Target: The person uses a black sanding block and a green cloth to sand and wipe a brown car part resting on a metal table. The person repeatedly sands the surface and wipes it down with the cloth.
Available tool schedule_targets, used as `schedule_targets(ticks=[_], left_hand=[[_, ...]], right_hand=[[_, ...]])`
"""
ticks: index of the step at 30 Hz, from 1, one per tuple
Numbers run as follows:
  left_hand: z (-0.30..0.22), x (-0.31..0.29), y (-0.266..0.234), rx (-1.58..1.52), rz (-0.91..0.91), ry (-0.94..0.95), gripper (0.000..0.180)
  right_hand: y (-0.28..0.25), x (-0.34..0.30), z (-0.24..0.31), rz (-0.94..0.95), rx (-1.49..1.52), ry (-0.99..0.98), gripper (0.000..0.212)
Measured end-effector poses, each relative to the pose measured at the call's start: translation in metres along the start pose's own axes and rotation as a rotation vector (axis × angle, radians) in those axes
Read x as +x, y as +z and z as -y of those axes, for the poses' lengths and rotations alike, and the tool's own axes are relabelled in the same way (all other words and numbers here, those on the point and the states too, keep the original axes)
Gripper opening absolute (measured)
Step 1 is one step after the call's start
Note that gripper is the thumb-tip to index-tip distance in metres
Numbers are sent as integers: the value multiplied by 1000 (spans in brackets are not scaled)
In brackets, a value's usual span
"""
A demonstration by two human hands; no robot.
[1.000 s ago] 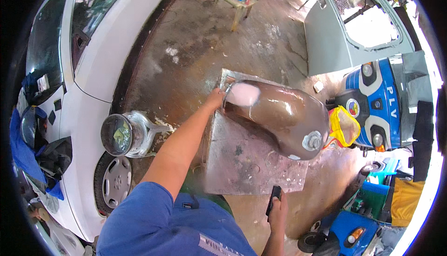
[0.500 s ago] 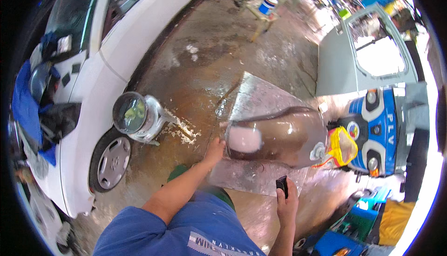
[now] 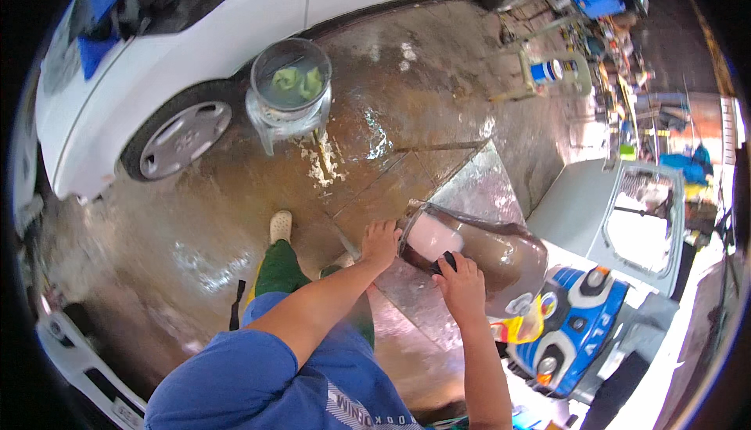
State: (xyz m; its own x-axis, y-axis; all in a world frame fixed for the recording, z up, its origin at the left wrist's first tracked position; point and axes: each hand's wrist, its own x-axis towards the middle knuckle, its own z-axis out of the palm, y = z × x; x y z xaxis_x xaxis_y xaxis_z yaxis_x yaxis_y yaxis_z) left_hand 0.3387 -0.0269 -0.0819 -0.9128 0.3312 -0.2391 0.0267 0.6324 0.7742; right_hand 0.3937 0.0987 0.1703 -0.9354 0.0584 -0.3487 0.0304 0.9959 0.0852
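A glossy brown curved panel [image 3: 501,252] with a pale pink smooth patch [image 3: 432,236] at its left end lies on a grey sheet. My right hand [image 3: 463,285] is closed around a small black block [image 3: 446,263], which touches the panel at the lower edge of the pink patch. My left hand [image 3: 381,244] rests at the panel's left end, its fingers stretched out and slightly apart, the fingertips close to the rim. Its thumb is hidden.
The grey sheet [image 3: 481,184] covers wet concrete. A clear bucket [image 3: 291,74] with green cloth stands on a stool by the white car [image 3: 258,8]. Beyond the panel are a yellow-red bag [image 3: 524,327], a blue front fascia [image 3: 575,328] and a grey vehicle door [image 3: 575,199].
My right hand has brought the black block from beside the panel onto the pink patch's edge. My left hand's fingers have stretched out at the panel's end. The view has turned.
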Motion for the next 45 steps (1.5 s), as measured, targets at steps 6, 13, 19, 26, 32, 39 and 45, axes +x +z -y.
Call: schedule_targets(ticks=[6, 13, 19, 26, 32, 39, 45], left_hand=[[-4, -14, 11, 90, -255, 125, 36], [-11, -32, 9, -233, -423, 77, 31], [-37, -24, 25, -147, -556, -39, 37], [-29, -4, 34, 117, -531, -123, 42], [-27, -6, 23, -126, -340, -112, 40], [-25, -4, 29, -156, -447, -18, 32], [-22, -1, 28, -116, -493, -46, 33]], right_hand=[[18, 20, -22, 73, -219, -283, 43], [30, 33, -42, 74, -256, -481, 43], [35, 28, -53, -50, -284, -533, 43], [39, 33, -51, -24, -345, -532, 43], [22, 8, -75, 46, -357, -574, 40], [33, 51, -42, 48, -344, -661, 38], [38, 46, -61, 25, -304, -694, 36]])
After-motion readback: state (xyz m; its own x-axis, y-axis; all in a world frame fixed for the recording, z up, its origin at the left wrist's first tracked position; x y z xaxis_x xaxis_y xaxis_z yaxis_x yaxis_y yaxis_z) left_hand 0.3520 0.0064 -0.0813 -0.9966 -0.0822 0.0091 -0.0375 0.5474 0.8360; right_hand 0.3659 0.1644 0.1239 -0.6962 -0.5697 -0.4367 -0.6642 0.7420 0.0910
